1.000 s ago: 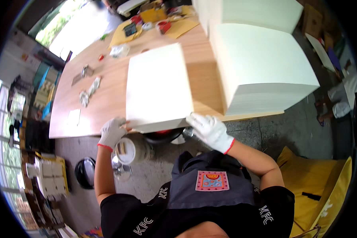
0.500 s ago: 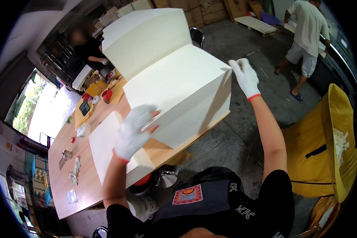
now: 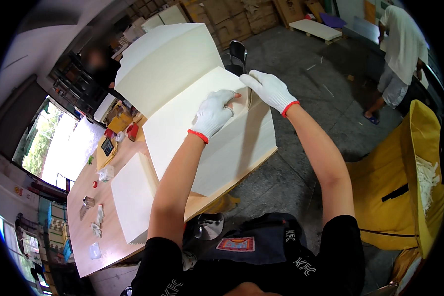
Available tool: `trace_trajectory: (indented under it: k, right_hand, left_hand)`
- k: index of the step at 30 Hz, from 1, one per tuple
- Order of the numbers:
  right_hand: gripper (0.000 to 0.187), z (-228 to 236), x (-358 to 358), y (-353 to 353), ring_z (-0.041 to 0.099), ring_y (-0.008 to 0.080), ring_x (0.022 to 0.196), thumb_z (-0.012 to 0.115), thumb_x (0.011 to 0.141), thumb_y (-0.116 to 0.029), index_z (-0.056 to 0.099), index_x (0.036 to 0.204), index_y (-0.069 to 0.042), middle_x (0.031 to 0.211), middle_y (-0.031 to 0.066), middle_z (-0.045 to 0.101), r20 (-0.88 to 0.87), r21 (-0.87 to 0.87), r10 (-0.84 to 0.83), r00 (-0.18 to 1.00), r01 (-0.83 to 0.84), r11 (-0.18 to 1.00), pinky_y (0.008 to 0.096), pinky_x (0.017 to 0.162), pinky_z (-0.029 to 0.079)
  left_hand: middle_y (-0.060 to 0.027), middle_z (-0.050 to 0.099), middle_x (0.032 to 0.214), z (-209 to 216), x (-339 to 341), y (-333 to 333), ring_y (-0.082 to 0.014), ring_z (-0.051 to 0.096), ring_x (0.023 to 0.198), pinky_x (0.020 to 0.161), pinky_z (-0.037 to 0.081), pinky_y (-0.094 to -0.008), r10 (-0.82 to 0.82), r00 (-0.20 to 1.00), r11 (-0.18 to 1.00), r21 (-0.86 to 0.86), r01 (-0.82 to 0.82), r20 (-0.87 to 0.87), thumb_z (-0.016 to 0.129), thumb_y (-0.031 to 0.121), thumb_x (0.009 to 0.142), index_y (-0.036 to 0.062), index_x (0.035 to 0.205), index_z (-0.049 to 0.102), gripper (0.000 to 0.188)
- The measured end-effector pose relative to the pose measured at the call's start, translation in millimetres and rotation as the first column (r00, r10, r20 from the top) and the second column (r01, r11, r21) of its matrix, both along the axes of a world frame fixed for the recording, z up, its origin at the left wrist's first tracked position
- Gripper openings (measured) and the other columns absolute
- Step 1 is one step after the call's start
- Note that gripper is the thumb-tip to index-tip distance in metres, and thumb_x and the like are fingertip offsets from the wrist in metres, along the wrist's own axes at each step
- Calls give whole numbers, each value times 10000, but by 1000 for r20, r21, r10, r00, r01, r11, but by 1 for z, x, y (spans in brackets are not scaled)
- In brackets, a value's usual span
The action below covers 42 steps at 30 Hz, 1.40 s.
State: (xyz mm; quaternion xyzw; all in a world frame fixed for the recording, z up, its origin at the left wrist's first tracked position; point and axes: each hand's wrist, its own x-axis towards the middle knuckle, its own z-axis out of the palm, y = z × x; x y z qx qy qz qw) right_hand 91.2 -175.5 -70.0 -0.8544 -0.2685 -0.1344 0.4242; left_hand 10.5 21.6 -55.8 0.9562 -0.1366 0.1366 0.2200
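A tall stack of large white paper sheets (image 3: pixel 177 126) stands on the table, with its far-side stack rising behind it. My right hand (image 3: pixel 271 91), in a white knitted glove with a red cuff, pinches the right corner of the top sheets, which curl up there. Beside that corner my left hand (image 3: pixel 213 114), gloved the same way with bare fingertips showing, rests on the top sheets with thumb and forefinger apart. A lower pile of white paper (image 3: pixel 133 195) lies to the left, partly behind my left forearm.
On the wooden table (image 3: pixel 81 241) are a calculator (image 3: pixel 107 146), a clear plastic-wrapped thing (image 3: pixel 105 172) and a metal tin (image 3: pixel 88 201). A yellow sack (image 3: pixel 380 192) stands at right. Two people work farther off, one beyond the table, one far right. A black chair (image 3: pixel 238 53) stands behind the stack.
My left hand has moved from above the lower pile up and right onto the tall stack. My right hand has shifted left and now holds a curled-up corner of sheets.
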Motion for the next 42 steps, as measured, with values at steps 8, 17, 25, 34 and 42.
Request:
trace_trajectory:
  k: [8, 17, 25, 34, 42]
  right_hand:
    - [562, -24, -4, 5, 600, 413, 852, 438, 1001, -591, 616, 948, -60, 850, 199, 629, -175, 289, -56, 983, 106, 952, 439, 770, 459]
    - [509, -34, -7, 13, 616, 439, 901, 400, 1022, -548, 613, 978, -87, 892, 200, 664, -57, 381, -85, 995, 101, 919, 481, 778, 458]
    - [534, -38, -5, 12, 629, 430, 869, 392, 1022, -568, 604, 936, -85, 857, 206, 658, -53, 384, -119, 992, 130, 914, 490, 759, 457]
    - [562, -30, -8, 9, 614, 406, 836, 426, 1010, -589, 611, 929, -65, 819, 187, 616, -126, 269, -115, 985, 145, 952, 446, 750, 452]
    - [529, -33, -10, 12, 636, 416, 906, 411, 1015, -559, 652, 1025, -88, 898, 189, 667, -95, 282, -127, 987, 149, 948, 453, 774, 466]
  left_hand:
    - [-52, 697, 1167, 3, -1, 4, -139, 595, 909, 812, 488, -265, -47, 978, 930, -367, -31, -201, 524, 168, 1009, 65, 1266, 680, 318]
    - [-93, 703, 1167, -5, 3, 5, -165, 633, 1030, 924, 502, -312, -82, 984, 921, -388, 15, -158, 713, 233, 935, 52, 1293, 664, 404]
    - [-171, 692, 1246, -3, 5, 4, -232, 646, 1175, 979, 502, -333, -85, 980, 914, -406, 4, -181, 739, 185, 914, 58, 1326, 642, 442]
    - [-47, 635, 940, 6, -6, -7, -125, 566, 873, 815, 473, -292, -44, 990, 948, -318, -2, -136, 603, 146, 975, 84, 1324, 646, 357]
    - [30, 472, 764, -1, -4, -6, -83, 440, 714, 664, 420, -270, -30, 993, 950, -313, -6, -111, 761, 183, 904, 66, 1249, 667, 376]
